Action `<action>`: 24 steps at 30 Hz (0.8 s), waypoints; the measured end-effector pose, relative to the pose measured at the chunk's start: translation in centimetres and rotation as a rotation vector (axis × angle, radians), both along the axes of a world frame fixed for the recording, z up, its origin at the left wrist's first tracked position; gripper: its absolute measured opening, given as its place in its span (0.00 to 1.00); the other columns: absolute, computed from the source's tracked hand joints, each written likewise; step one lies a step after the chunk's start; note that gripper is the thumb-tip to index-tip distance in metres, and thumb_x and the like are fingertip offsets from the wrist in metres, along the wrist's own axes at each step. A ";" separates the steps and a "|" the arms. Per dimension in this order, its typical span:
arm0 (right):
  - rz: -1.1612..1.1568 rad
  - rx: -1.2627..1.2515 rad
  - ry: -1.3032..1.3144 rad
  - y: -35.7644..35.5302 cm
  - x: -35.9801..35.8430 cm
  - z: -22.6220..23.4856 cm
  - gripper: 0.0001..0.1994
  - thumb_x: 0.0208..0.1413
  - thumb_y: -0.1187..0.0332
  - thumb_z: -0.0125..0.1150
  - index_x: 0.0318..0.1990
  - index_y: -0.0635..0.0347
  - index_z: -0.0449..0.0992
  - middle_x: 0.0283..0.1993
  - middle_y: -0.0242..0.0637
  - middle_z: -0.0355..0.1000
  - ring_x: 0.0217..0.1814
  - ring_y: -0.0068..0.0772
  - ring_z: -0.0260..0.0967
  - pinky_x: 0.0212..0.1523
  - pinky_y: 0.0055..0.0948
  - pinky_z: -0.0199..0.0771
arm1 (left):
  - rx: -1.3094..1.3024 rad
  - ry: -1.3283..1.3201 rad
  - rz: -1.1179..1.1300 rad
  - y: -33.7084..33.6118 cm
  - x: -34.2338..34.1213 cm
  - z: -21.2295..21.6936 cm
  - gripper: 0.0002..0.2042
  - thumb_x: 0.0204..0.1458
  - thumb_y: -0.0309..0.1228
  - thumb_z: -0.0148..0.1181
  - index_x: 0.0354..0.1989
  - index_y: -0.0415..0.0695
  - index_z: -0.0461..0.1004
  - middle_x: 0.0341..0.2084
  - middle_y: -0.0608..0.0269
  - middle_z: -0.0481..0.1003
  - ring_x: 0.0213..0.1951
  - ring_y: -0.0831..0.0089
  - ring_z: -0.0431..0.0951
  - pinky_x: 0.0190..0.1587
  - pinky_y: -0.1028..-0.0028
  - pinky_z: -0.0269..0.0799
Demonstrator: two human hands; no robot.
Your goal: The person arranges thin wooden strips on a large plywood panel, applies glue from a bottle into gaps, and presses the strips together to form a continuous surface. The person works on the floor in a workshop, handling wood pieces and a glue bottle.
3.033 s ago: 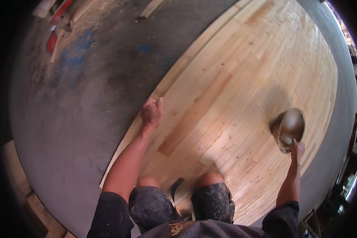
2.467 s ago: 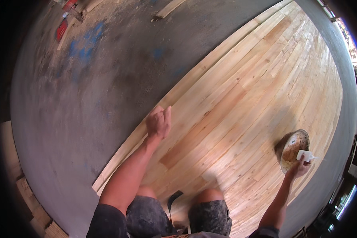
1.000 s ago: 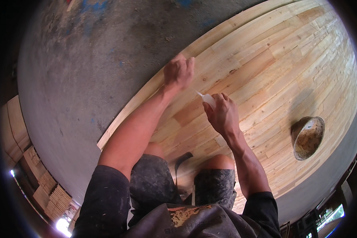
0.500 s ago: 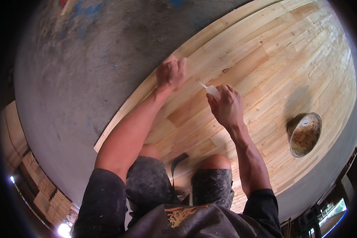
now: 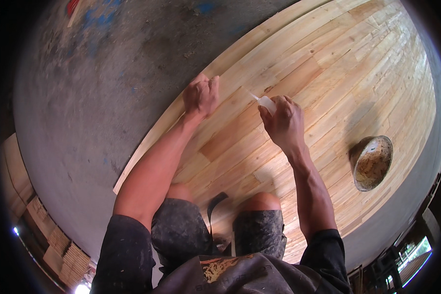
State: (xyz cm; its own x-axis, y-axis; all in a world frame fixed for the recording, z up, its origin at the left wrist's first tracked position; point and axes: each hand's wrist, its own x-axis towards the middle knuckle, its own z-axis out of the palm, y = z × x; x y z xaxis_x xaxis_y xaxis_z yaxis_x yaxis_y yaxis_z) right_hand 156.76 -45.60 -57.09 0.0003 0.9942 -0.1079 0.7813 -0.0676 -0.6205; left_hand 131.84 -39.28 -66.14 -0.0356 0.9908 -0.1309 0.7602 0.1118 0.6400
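Kneeling on a wide panel of glued pale wooden boards [image 5: 357, 73], laid flat on a grey concrete floor [image 5: 108, 88]. Left hand [image 5: 201, 95] loosely curled, fingers folded in on nothing, knuckles and fingertips pressed on the panel right at its left edge. Right hand [image 5: 283, 120] closed around a small white tube [image 5: 266, 103], held just above the boards, thin nozzle pointing up and to the left toward a dark spot in the wood between the two hands. Hands near each other, not touching, the left slightly farther forward. Well off to the right of the right hand, a round bowl [image 5: 372, 161] smeared with tan-brown paste, resting on the panel near its right edge. Behind both hands, bare knees and dark stained shorts [image 5: 181, 235], with a dark strap-like thing [image 5: 214, 208] lying on the boards between the knees; cannot tell what kind.
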 end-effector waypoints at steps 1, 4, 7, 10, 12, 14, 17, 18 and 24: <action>-0.001 0.011 -0.002 0.2 0.2 0.0 0.12 0.60 0.67 0.78 0.42 0.69 0.85 0.38 0.55 0.83 0.41 0.61 0.83 0.43 0.49 0.83 | 0.025 0.014 -0.009 0.0 0.0 0.0 0.29 0.74 0.49 0.56 0.28 0.33 0.77 0.33 0.47 0.80 0.36 0.49 0.82 0.40 0.54 0.74; -0.011 0.005 -0.020 0.7 0.8 0.2 0.12 0.59 0.67 0.78 0.41 0.69 0.85 0.38 0.55 0.83 0.41 0.61 0.83 0.43 0.50 0.83 | 0.036 0.018 -0.021 -0.1 0.0 -0.1 0.28 0.74 0.48 0.56 0.28 0.33 0.77 0.33 0.47 0.80 0.35 0.49 0.82 0.40 0.54 0.74; -0.010 0.030 -0.039 1.2 1.3 0.3 0.12 0.59 0.67 0.78 0.41 0.69 0.86 0.37 0.55 0.82 0.41 0.61 0.83 0.42 0.50 0.82 | 0.045 0.014 -0.013 -0.1 0.1 -0.1 0.28 0.74 0.47 0.57 0.28 0.33 0.77 0.32 0.47 0.80 0.35 0.49 0.82 0.40 0.54 0.74; -0.021 0.041 -0.056 1.8 1.9 0.3 0.12 0.59 0.66 0.77 0.41 0.69 0.86 0.38 0.56 0.82 0.42 0.63 0.82 0.43 0.51 0.82 | 0.043 0.019 -0.001 0.0 0.1 -0.1 0.27 0.74 0.47 0.57 0.28 0.33 0.78 0.32 0.47 0.80 0.34 0.49 0.81 0.39 0.54 0.74; -0.044 0.000 -0.069 2.2 2.2 0.3 0.12 0.58 0.66 0.76 0.39 0.68 0.85 0.39 0.59 0.82 0.44 0.66 0.82 0.45 0.55 0.82 | -0.007 0.022 0.008 0.0 0.0 -0.2 0.27 0.74 0.47 0.58 0.28 0.33 0.77 0.31 0.47 0.79 0.34 0.48 0.81 0.38 0.54 0.73; -0.048 0.002 -0.081 2.7 2.6 0.3 0.12 0.58 0.66 0.76 0.39 0.69 0.85 0.38 0.59 0.82 0.43 0.66 0.82 0.45 0.55 0.83 | 0.042 0.021 -0.014 -0.1 0.0 -0.3 0.27 0.74 0.47 0.57 0.29 0.33 0.77 0.31 0.48 0.79 0.33 0.49 0.80 0.38 0.54 0.73; -0.059 -0.007 -0.078 3.3 3.1 0.4 0.13 0.58 0.65 0.76 0.37 0.70 0.85 0.37 0.60 0.82 0.42 0.66 0.82 0.44 0.55 0.83 | 0.047 0.016 -0.012 -0.1 -0.1 -0.6 0.27 0.74 0.47 0.57 0.29 0.33 0.78 0.30 0.48 0.78 0.33 0.49 0.80 0.37 0.54 0.72; -0.063 -0.011 -0.074 3.4 3.3 0.5 0.13 0.58 0.65 0.76 0.37 0.70 0.84 0.37 0.60 0.81 0.41 0.66 0.82 0.43 0.55 0.83 | 0.033 0.012 -0.004 -0.1 -0.2 -0.7 0.27 0.74 0.47 0.57 0.29 0.33 0.78 0.30 0.48 0.78 0.32 0.50 0.80 0.37 0.54 0.72; -0.081 -0.014 -0.154 4.5 4.7 0.7 0.14 0.60 0.63 0.76 0.38 0.69 0.86 0.35 0.56 0.82 0.41 0.61 0.83 0.44 0.51 0.82 | 0.092 0.050 -0.037 0.0 -0.2 -0.9 0.26 0.74 0.45 0.57 0.29 0.35 0.79 0.30 0.48 0.79 0.33 0.48 0.80 0.37 0.53 0.72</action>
State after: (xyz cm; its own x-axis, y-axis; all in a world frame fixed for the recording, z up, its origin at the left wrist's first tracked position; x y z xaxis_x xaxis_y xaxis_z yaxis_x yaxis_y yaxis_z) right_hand 161.46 -41.11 -56.43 0.0982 0.9886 -0.1141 0.8585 -0.1421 -0.4928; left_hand 131.61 -39.29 -67.08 -0.0025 0.9993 -0.0382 0.7938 0.0253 0.6077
